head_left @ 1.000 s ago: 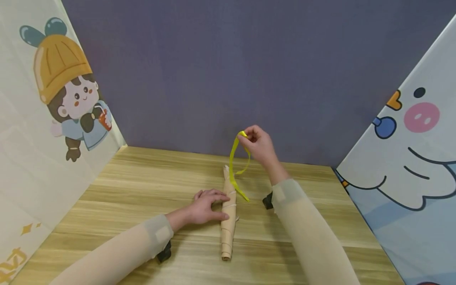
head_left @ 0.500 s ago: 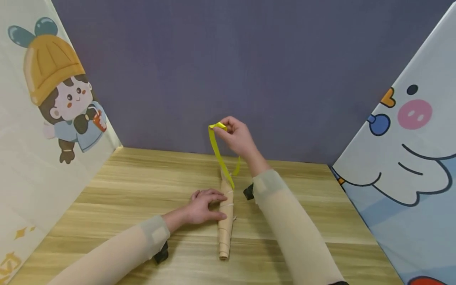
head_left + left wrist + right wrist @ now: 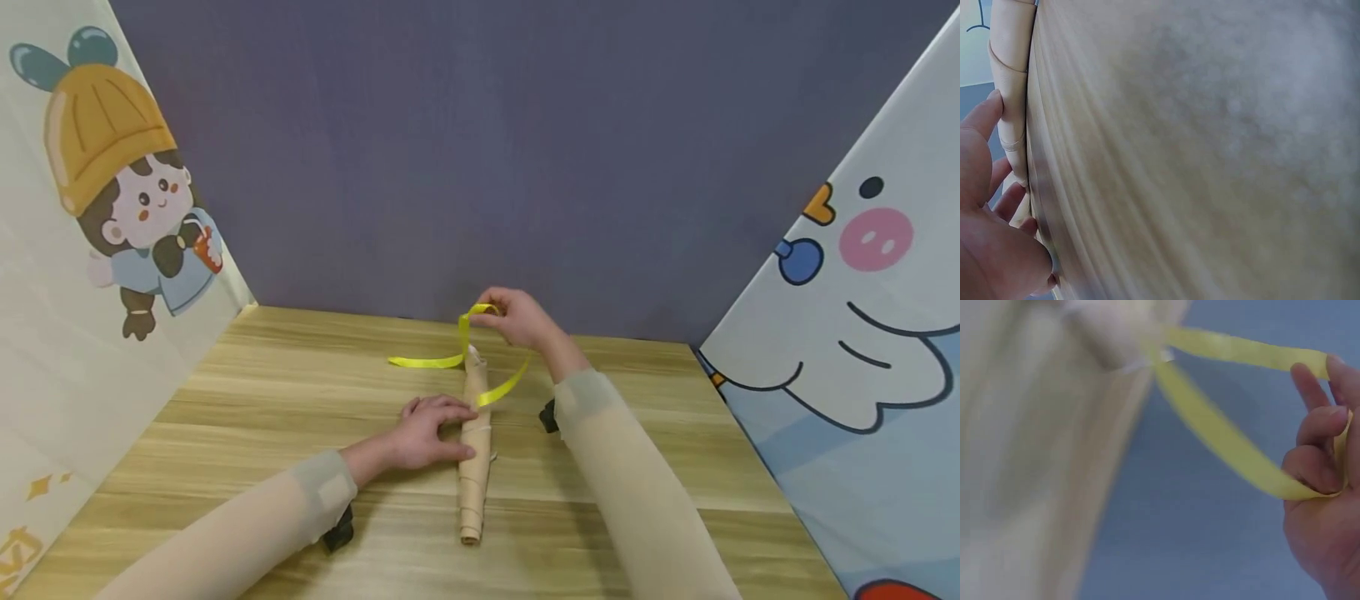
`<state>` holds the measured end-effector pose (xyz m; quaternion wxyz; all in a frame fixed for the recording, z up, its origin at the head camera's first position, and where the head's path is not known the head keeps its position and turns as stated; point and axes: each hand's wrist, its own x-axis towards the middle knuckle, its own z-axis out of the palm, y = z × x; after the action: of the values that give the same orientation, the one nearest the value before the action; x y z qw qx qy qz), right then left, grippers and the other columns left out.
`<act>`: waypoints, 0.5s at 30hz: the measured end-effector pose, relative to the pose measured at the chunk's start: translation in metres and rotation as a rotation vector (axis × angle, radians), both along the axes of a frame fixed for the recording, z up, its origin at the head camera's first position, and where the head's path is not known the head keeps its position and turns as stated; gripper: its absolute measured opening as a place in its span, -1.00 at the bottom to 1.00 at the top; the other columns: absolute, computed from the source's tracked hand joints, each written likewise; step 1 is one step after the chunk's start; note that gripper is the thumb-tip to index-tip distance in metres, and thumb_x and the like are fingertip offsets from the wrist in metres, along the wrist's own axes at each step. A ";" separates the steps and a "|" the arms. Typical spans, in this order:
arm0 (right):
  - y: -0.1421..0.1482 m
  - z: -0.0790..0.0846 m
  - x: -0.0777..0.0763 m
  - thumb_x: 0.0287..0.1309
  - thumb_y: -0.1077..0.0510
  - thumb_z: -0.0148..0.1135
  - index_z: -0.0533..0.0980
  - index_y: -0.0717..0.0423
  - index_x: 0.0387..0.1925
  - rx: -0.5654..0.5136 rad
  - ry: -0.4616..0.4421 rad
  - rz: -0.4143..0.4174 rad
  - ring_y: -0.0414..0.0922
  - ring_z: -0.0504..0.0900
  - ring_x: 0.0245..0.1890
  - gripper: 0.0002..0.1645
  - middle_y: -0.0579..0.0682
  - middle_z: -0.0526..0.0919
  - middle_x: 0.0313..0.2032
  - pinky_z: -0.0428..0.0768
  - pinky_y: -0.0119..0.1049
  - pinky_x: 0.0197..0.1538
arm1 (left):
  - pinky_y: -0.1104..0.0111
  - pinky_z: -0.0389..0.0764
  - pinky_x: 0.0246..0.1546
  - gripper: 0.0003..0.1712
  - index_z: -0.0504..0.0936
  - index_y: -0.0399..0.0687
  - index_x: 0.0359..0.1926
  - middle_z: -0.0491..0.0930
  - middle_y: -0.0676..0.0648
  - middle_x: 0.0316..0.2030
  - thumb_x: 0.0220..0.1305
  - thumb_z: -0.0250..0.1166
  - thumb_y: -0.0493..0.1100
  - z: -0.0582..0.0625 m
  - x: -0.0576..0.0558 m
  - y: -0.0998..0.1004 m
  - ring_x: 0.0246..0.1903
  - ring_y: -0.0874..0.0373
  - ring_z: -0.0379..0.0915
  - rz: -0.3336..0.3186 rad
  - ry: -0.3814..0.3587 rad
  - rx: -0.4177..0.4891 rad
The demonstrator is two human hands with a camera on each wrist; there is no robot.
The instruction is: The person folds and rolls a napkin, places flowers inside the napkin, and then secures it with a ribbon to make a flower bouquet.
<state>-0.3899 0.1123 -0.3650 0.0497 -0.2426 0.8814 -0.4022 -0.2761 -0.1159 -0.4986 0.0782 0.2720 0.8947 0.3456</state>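
Note:
A beige rolled-up sheet (image 3: 472,492) lies lengthwise on the wooden table, with thin white bands across it. From its left side, my left hand (image 3: 422,433) rests thumb and fingertips on it; the left wrist view shows relaxed fingers (image 3: 985,114) against the roll's side. Over the far end, my right hand (image 3: 520,319) pinches a yellow ribbon (image 3: 504,388). One ribbon tail reaches left past the roll's tip, while the other curves down to the roll near my left fingers. In the right wrist view, part of the ribbon (image 3: 1210,434) runs through the curled fingers.
The wood-grain table (image 3: 322,367) ends at a dark grey-blue back panel (image 3: 450,150). Cartoon-printed panels stand on the left (image 3: 45,350) and right (image 3: 862,350). A small black device (image 3: 340,532) sits under the left wrist.
My right hand first moved left and up with the ribbon, then came down toward the roll's far end. One ribbon tail now stretches out to the left. My left hand stays on the roll.

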 end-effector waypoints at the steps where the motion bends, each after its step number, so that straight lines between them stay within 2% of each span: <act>1: 0.006 -0.009 -0.001 0.55 -0.09 0.37 0.68 -0.09 -0.04 0.039 -0.003 -0.009 -0.14 0.48 -0.43 -0.80 -0.06 0.72 -0.20 0.55 -0.22 -0.28 | -0.45 -0.11 0.54 -0.27 0.65 0.11 0.44 0.54 -0.05 0.46 0.34 0.55 0.22 0.001 0.000 0.000 0.52 -0.18 0.34 -0.001 -0.008 -0.004; 3: 0.017 -0.027 -0.004 0.55 -0.07 0.37 0.70 -0.09 -0.06 0.072 -0.019 -0.027 -0.11 0.58 -0.24 -0.83 -0.05 0.74 -0.06 0.60 -0.17 -0.12 | -0.46 -0.12 0.55 -0.25 0.64 0.11 0.46 0.53 -0.05 0.47 0.35 0.54 0.24 0.001 0.000 0.000 0.53 -0.18 0.33 -0.006 -0.022 -0.008; 5: 0.026 -0.042 -0.006 0.54 -0.05 0.38 0.70 -0.08 -0.06 0.089 -0.031 -0.044 -0.08 0.63 -0.10 -0.83 -0.01 0.75 -0.02 0.62 -0.13 0.00 | -0.46 -0.13 0.56 -0.24 0.63 0.12 0.47 0.52 -0.05 0.48 0.35 0.53 0.25 0.001 -0.001 -0.001 0.54 -0.18 0.32 -0.008 -0.024 -0.012; 10: 0.043 -0.068 -0.010 0.52 0.02 0.40 0.69 0.03 0.00 0.135 -0.025 -0.069 0.00 0.66 -0.05 -0.81 0.07 0.76 -0.01 0.64 -0.04 0.08 | -0.47 -0.12 0.54 -0.25 0.64 0.12 0.45 0.55 -0.04 0.45 0.34 0.52 0.26 -0.002 -0.002 -0.002 0.51 -0.17 0.35 -0.004 0.009 -0.001; 15: 0.057 -0.083 -0.013 0.49 0.13 0.42 0.65 0.14 0.15 0.164 -0.062 -0.077 0.07 0.70 0.11 -0.70 0.15 0.74 0.12 0.68 0.03 0.23 | -0.49 -0.10 0.53 -0.25 0.65 0.14 0.43 0.57 -0.05 0.43 0.33 0.51 0.31 -0.003 -0.001 -0.003 0.49 -0.21 0.37 -0.006 0.023 0.024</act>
<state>-0.4027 0.1691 -0.4478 0.0810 -0.1913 0.9181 -0.3377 -0.2767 -0.1187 -0.5019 0.0656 0.2795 0.8905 0.3530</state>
